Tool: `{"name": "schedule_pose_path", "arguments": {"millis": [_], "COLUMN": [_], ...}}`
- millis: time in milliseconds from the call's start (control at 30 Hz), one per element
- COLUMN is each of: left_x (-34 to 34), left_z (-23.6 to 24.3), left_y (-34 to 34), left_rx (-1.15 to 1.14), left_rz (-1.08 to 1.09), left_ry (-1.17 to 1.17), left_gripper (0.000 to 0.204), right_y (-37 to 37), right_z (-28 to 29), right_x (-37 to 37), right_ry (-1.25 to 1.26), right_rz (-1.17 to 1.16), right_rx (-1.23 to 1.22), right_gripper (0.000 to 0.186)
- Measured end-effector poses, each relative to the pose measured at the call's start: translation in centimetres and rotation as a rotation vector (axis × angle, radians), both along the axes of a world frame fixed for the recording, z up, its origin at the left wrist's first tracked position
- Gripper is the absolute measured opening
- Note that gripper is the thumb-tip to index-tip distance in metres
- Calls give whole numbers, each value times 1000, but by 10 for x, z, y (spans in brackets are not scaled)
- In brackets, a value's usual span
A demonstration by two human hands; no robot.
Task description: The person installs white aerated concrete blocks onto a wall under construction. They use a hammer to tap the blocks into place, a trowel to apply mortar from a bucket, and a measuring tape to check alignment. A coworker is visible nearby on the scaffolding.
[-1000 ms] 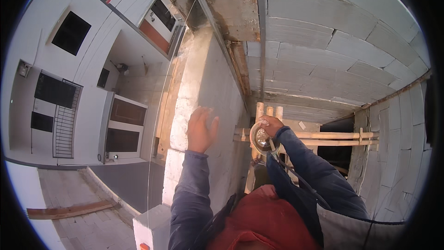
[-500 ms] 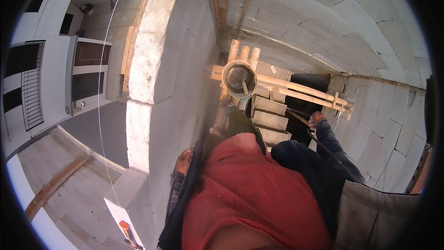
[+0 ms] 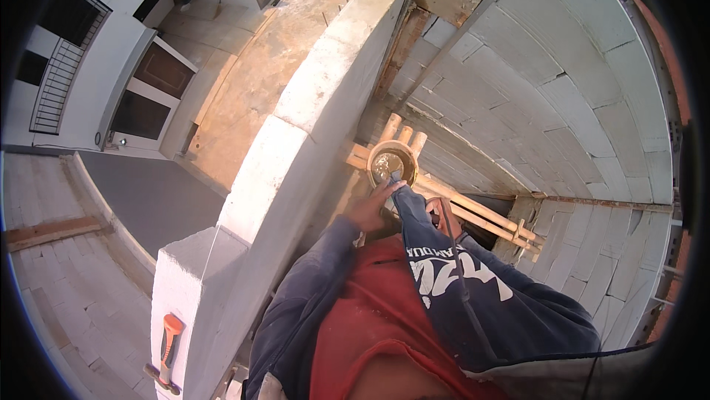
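My left hand has its fingers closed on the front edge of my dark blue jacket, pulled out ahead of my red shirt. Beside it, my right hand is closed on the same jacket panel, a little farther right; its fingers are partly covered by the cloth. A dark cord hangs down over the panel from near that hand. Just past the jacket's tip stands a round bucket with wet grey material in it, partly covered by the cloth.
Bamboo poles lie around the bucket, above a dark opening. A block wall runs along my left, with a string line and an orange-handled hammer on top. More block walls rise at the right.
Both hands have come up from my sides to the jacket front and gripped it, drawing it forward. The view has shifted, bringing the whole hammer into sight.
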State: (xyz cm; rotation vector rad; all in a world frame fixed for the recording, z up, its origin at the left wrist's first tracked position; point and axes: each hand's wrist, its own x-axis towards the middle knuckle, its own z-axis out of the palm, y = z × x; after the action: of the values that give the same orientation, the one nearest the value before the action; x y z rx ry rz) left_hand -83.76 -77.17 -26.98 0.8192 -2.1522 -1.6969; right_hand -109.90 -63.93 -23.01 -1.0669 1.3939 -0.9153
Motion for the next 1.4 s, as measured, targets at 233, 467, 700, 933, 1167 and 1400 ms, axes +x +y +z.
{"name": "schedule_pose_path", "arguments": {"millis": [233, 467, 700, 933, 1167, 1400], "left_x": [51, 82, 107, 126, 166, 172], "left_z": [-12, -47, -50, -18, -25, 0], "left_y": [30, 79, 76, 79, 86, 83], "left_rx": [187, -66, 237, 346, 650, 582], "left_rz": [47, 197, 393, 418, 356, 167], "left_ry": [-61, 98, 194, 318, 285, 156], "left_gripper": [61, 40, 38, 24, 21, 37], "right_y": [17, 8, -19, -4, 12, 17], "right_z": [6, -4, -22, 15, 131, 109], "right_x": [47, 71, 89, 96, 103, 86], "right_ry": [514, 587, 711, 762, 256, -823], "right_rz": [131, 350, 448, 535, 352, -170], "right_rx": [-5, -188, -134, -73, 55, -92], "right_gripper": [24, 25, 30, 33, 38, 46]}}
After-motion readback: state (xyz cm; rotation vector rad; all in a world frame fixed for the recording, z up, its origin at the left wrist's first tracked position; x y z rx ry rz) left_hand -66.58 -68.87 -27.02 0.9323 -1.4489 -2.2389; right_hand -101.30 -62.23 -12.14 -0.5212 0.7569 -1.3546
